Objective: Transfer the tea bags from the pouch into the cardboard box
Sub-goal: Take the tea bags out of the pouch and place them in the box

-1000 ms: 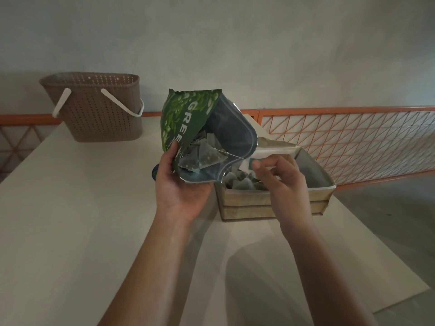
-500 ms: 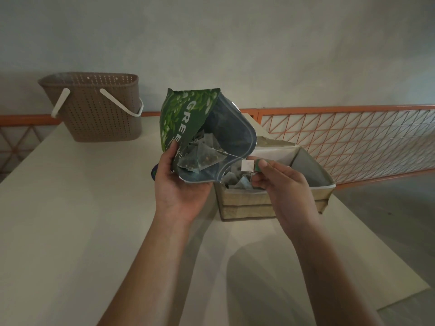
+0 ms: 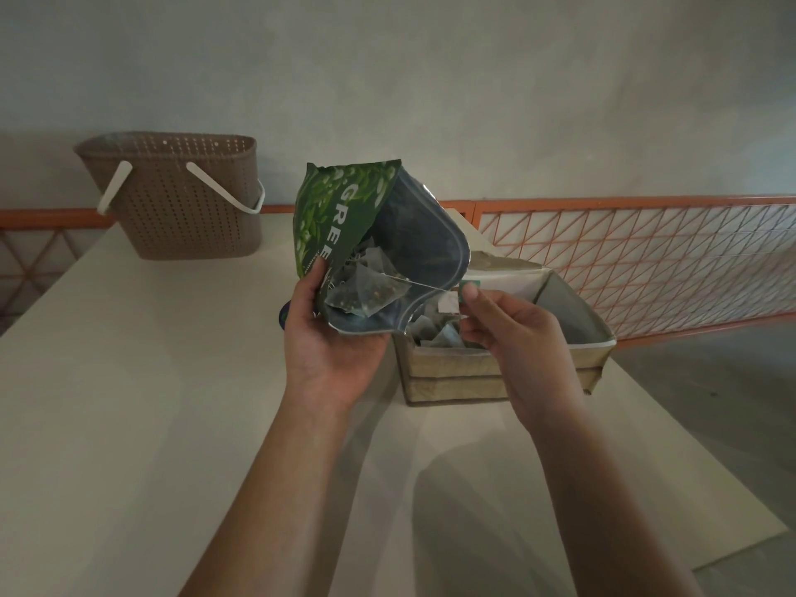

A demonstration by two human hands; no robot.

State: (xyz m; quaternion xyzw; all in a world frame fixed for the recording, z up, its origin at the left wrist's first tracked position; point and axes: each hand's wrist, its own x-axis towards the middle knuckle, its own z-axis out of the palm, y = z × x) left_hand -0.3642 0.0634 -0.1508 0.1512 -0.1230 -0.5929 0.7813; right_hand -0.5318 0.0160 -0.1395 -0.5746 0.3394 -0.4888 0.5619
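A: Starting at the left, what do you count?

B: One brown perforated plastic basket point(image 3: 178, 196) with two white handles, standing at the far left of the pale table point(image 3: 129, 381). Then two bare hands, one pouch, one box.

A: The pouch?

B: A dark green foil pouch point(image 3: 340, 217) printed with leaves and white letters, silver-grey inside, tipped so its wide-open mouth faces the camera. The left hand point(image 3: 331, 338) has its fingers wrapped under the lower edge and its thumb pressed on the green front, so it is closed around the pouch and holding it above the table.

A: How many tea bags?

B: I cannot count them. Several translucent pyramid-shaped mesh tea bags point(image 3: 366, 290) with dark leaf inside crowd the pouch mouth. A thin string runs from the frontmost one rightwards to a small paper tag point(image 3: 452, 300), white with a green edge.

A: And the right hand?

B: The right hand point(image 3: 512, 333) pinches that tag between thumb and forefinger, other fingers loosely curled. The tag sits just right of the pouch mouth, over the box.

A: The box?

B: One open tan cardboard box point(image 3: 456, 372) with a white rim, on the table just right of the left hand. More tea bags lie in it, partly hidden.
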